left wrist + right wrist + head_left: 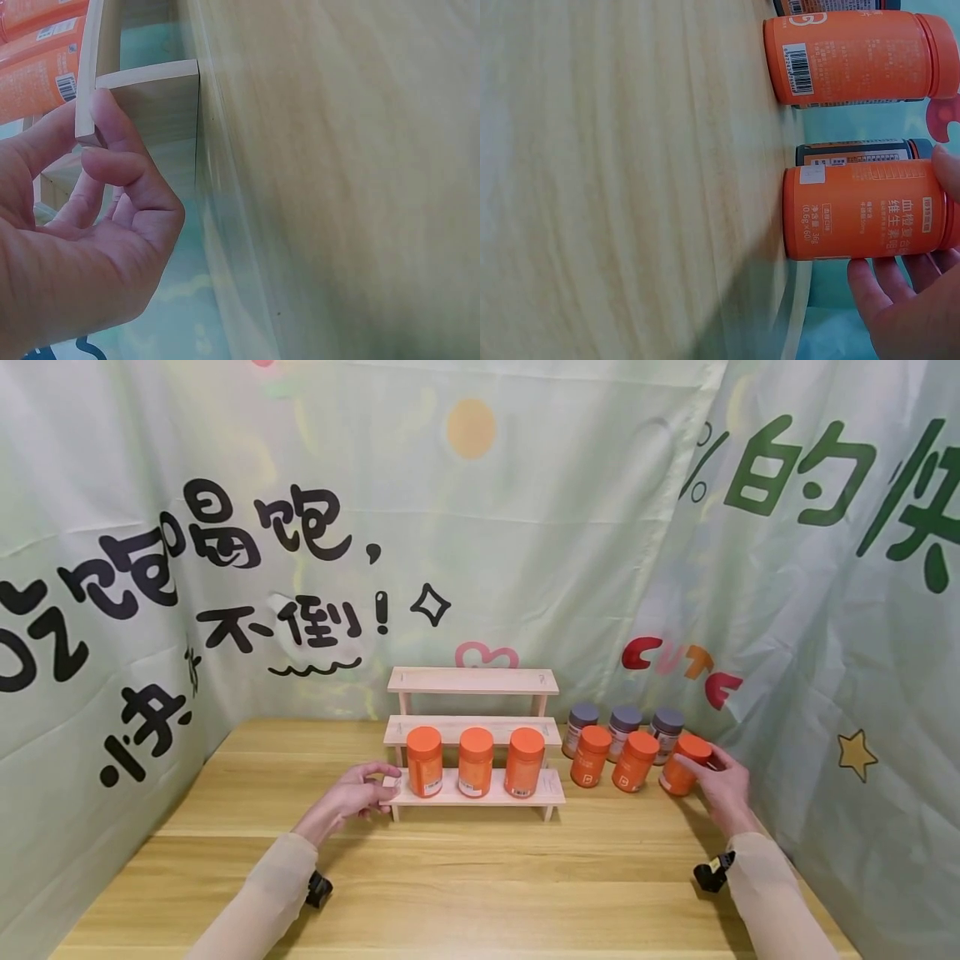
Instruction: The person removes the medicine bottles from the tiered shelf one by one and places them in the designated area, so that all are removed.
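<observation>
A pale wooden three-tier display shelf (472, 786) stands on the table, with three orange bottles (474, 764) in a row on its lowest tier. My left hand (360, 790) pinches the left end of that tier; in the left wrist view, the thumb and fingers lie on either side of the board's edge (88, 139). To the right of the shelf, my right hand (726, 783) holds the rightmost orange bottle (678, 777) near its lid, fingers along one side and thumb on the other. In the right wrist view, the gripped bottle (862, 214) shows its printed label and stands upright on the tabletop.
Two more orange bottles (590, 757) stand to the left of the gripped one. Behind them is a row of three dark-lidded bottles (625, 722). A printed cloth (525, 527) hangs round the wooden table (480, 877) at the back and sides. The shelf's upper tiers (472, 680) hold nothing.
</observation>
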Action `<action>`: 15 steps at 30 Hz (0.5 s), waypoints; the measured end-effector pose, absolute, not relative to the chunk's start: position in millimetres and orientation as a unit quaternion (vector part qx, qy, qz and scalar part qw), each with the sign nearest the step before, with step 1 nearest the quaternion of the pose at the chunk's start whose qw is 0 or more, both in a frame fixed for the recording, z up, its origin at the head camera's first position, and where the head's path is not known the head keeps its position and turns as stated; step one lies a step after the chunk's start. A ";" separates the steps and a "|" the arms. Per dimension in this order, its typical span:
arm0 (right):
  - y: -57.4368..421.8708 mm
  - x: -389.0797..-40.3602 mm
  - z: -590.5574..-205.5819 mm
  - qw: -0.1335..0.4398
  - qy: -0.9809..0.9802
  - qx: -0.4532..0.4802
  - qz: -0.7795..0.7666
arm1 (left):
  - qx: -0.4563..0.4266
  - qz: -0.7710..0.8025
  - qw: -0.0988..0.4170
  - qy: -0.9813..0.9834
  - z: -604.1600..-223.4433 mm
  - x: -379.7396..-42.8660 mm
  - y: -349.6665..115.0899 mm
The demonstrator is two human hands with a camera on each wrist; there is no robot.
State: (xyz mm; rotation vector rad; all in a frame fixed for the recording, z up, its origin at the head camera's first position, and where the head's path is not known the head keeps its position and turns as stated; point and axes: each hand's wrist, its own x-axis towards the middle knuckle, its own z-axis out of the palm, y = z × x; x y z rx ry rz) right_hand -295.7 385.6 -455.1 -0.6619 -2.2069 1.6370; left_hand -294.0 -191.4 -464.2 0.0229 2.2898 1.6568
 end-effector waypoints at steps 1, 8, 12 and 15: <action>385.9 -295.7 -456.2 0.161 -0.774 -0.227 0.568 | 0.008 0.579 0.157 0.800 -463.9 -294.0 -191.1; 390.2 -299.7 -463.4 0.175 -0.774 -0.215 0.569 | 0.007 0.578 0.157 0.801 -463.5 -294.4 -190.9; 404.7 -310.6 -477.7 0.173 -0.772 -0.209 0.575 | 0.009 0.577 0.156 0.801 -464.6 -293.9 -191.4; 412.4 -312.1 -482.0 0.172 -0.765 -0.205 0.586 | 0.009 0.577 0.157 0.801 -464.9 -294.0 -191.3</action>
